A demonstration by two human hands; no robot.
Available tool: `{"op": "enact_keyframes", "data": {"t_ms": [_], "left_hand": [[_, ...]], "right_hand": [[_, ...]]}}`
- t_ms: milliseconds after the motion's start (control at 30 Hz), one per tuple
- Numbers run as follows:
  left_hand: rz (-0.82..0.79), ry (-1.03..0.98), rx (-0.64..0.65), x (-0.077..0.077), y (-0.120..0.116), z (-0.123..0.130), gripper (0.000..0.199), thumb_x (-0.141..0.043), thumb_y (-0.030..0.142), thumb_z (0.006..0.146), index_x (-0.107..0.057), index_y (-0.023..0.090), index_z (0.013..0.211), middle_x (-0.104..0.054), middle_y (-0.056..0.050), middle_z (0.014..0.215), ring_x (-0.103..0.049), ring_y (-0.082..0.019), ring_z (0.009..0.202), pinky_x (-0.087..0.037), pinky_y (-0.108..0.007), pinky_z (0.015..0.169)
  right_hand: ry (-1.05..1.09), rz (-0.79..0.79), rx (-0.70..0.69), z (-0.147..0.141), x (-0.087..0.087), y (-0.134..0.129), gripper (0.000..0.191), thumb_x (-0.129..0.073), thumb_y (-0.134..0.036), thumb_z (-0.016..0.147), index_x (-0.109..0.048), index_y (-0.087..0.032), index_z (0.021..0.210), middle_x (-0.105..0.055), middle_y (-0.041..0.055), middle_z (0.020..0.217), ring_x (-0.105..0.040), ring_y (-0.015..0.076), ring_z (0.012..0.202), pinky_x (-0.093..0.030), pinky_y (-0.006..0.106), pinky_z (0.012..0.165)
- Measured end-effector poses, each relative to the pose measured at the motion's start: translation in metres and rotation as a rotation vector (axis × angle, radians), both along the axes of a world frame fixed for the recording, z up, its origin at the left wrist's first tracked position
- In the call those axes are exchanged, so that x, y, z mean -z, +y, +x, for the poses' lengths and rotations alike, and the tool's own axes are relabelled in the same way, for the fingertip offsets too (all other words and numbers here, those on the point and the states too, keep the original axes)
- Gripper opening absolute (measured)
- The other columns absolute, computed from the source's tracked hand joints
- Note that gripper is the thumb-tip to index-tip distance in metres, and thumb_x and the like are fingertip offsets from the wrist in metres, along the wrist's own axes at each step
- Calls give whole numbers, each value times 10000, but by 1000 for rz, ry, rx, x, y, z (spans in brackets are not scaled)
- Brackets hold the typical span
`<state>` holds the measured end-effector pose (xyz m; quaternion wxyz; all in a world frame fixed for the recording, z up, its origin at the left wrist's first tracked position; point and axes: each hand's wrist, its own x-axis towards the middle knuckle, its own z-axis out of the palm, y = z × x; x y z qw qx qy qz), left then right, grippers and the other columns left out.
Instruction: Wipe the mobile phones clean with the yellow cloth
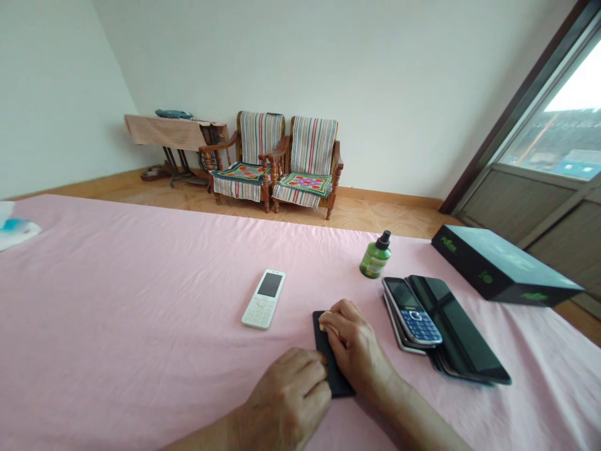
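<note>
A flat black slab that looks like a smartphone [339, 382] lies on the pink cloth in front of me. My left hand [293, 394] is closed, its curled fingers gripping the slab's left edge. Over the slab's far end, my right hand [353, 341] has its fingers pressed together on a small pale yellowish wipe [322, 322]; most of this is hidden under the fingers. To the left, beyond my hands, a white keypad phone [264, 300] lies face up. At the right, a blue-and-black keypad phone [416, 316] rests on other devices, beside a large dark tablet [462, 332].
A green spray bottle [375, 255] stands beyond my right hand. Farther right is a black box [500, 266]. A white-and-blue item [19, 235] lies at the far left of the pink-covered surface [141, 300]. Two wooden chairs [335, 156] stand against the wall.
</note>
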<state>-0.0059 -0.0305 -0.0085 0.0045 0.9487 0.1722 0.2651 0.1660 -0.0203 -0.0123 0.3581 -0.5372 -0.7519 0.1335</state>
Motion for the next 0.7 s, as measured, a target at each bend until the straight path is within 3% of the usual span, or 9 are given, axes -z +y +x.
{"op": "enact_keyframes", "data": {"t_ms": [400, 700], "left_hand": [[-81, -17, -22, -5, -6, 1, 270, -427, 164, 991, -568, 163, 761, -584, -29, 801, -556, -176, 816, -471, -300, 757], [-105, -41, -82, -4, -10, 2, 354, -351, 219, 1023, -592, 165, 769, -594, -46, 821, -551, -183, 783, -468, -298, 697]], "right_hand": [[-44, 101, -39, -4, 0, 24, 290, -439, -2, 873, -663, -169, 795, -536, 50, 821, -491, 175, 788, -428, 272, 684], [-53, -26, -146, -3, -16, -17, 252, -453, -36, 906, -610, -195, 789, -566, 42, 829, -507, 177, 793, -452, 274, 697]]}}
